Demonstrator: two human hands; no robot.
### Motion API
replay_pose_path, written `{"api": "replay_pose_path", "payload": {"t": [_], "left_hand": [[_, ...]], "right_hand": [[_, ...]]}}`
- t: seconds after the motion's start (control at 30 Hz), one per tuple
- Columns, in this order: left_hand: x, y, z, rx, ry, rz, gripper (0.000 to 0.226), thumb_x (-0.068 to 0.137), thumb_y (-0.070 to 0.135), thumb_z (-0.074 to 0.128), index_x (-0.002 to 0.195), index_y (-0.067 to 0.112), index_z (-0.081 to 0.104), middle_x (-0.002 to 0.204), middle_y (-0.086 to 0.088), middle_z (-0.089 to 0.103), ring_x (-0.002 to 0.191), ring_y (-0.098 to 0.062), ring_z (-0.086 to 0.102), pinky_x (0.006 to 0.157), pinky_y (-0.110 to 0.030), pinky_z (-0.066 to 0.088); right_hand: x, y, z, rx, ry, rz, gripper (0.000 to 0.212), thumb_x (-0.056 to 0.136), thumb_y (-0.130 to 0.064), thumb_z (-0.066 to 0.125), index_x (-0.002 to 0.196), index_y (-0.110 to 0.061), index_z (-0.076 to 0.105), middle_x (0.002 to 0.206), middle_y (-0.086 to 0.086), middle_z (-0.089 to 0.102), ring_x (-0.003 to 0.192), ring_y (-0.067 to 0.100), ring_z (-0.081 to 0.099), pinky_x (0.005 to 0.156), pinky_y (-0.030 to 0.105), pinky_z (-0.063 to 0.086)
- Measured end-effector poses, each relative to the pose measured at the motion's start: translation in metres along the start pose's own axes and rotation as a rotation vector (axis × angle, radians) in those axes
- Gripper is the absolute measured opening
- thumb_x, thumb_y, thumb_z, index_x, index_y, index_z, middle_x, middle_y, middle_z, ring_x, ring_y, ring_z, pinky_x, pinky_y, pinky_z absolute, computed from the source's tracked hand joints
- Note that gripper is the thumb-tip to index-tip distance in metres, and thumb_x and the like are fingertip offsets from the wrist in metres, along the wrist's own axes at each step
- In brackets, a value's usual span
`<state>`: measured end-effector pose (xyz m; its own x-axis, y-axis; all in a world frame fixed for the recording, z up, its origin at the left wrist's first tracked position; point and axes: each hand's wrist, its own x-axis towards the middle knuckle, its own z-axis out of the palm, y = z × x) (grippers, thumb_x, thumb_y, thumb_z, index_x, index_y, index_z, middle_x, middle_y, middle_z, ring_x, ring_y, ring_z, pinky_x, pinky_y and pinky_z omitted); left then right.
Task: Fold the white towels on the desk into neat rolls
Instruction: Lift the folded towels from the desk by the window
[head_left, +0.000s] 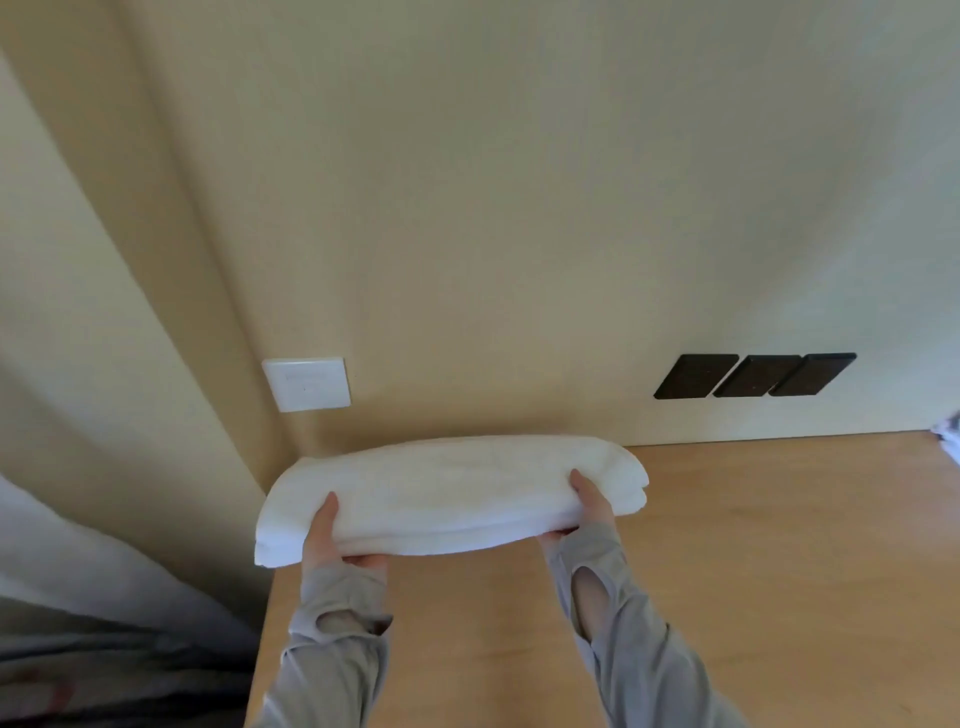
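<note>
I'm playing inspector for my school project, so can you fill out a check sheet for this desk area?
Surface: wooden desk, light brown with a smooth top.
Job's things: one white towel, folded into a long thick bundle, held over the desk's far left corner.
Clutter: a small pale object at the right edge, too cut off to name.
Hands: left hand and right hand each grip the towel's near side, thumb on top, fingers underneath.
Cables: nothing seen.
Surroundings: beige wall with a white wall plate and three black wall plates; white fabric hanging at the left.
</note>
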<state>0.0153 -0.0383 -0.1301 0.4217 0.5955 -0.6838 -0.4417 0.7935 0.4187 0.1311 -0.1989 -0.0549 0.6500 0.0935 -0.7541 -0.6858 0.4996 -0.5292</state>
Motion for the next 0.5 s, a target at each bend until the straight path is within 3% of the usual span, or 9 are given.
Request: {"api": "replay_pose_path", "payload": {"t": [0.1, 0.2, 0.4, 0.43, 0.5], "left_hand": [[-0.026, 0.0, 0.023, -0.012, -0.07, 0.005, 0.037, 0.081, 0.026, 0.07, 0.114, 0.02, 0.055, 0.115, -0.007, 0.063, 0.104, -0.03, 0.06, 0.083, -0.048, 0.051], [-0.054, -0.004, 0.053, -0.001, -0.109, -0.001, 0.022, 0.079, 0.025, 0.071, 0.097, 0.02, 0.058, 0.103, -0.004, 0.065, 0.093, -0.026, 0.062, 0.072, -0.045, 0.052], [-0.119, -0.034, 0.111, 0.014, -0.283, -0.059, 0.02, 0.082, 0.022, 0.069, 0.097, 0.016, 0.058, 0.105, -0.007, 0.065, 0.099, -0.03, 0.061, 0.078, -0.048, 0.051], [-0.131, -0.043, 0.121, 0.028, -0.296, -0.082, 0.023, 0.081, 0.023, 0.07, 0.099, 0.016, 0.058, 0.105, -0.007, 0.065, 0.098, -0.03, 0.061, 0.073, -0.048, 0.051], [-0.158, -0.063, 0.139, 0.046, -0.31, -0.133, 0.035, 0.08, 0.024, 0.071, 0.11, 0.015, 0.057, 0.107, -0.008, 0.063, 0.098, -0.031, 0.06, 0.067, -0.047, 0.05]], "right_hand": [[-0.024, -0.022, -0.007, 0.016, -0.054, -0.059, 0.046, 0.091, -0.017, 0.057, 0.134, -0.006, 0.043, 0.136, 0.016, 0.049, 0.117, 0.031, 0.053, 0.1, 0.044, 0.043], [-0.04, -0.051, -0.019, 0.01, -0.097, -0.128, 0.046, 0.096, -0.018, 0.048, 0.139, -0.005, 0.037, 0.142, 0.015, 0.043, 0.104, 0.024, 0.048, 0.1, 0.042, 0.038], [-0.084, -0.123, -0.054, 0.113, -0.139, -0.238, 0.044, 0.096, -0.018, 0.047, 0.138, -0.006, 0.038, 0.14, 0.013, 0.045, 0.102, 0.024, 0.049, 0.092, 0.043, 0.039], [-0.09, -0.136, -0.064, 0.148, -0.127, -0.249, 0.039, 0.095, -0.018, 0.049, 0.132, -0.007, 0.044, 0.135, 0.012, 0.049, 0.103, 0.026, 0.053, 0.09, 0.043, 0.041], [-0.096, -0.164, -0.086, 0.291, -0.111, -0.25, 0.014, 0.091, -0.017, 0.058, 0.102, -0.009, 0.058, 0.112, 0.011, 0.059, 0.09, 0.029, 0.061, 0.077, 0.041, 0.05]]}}
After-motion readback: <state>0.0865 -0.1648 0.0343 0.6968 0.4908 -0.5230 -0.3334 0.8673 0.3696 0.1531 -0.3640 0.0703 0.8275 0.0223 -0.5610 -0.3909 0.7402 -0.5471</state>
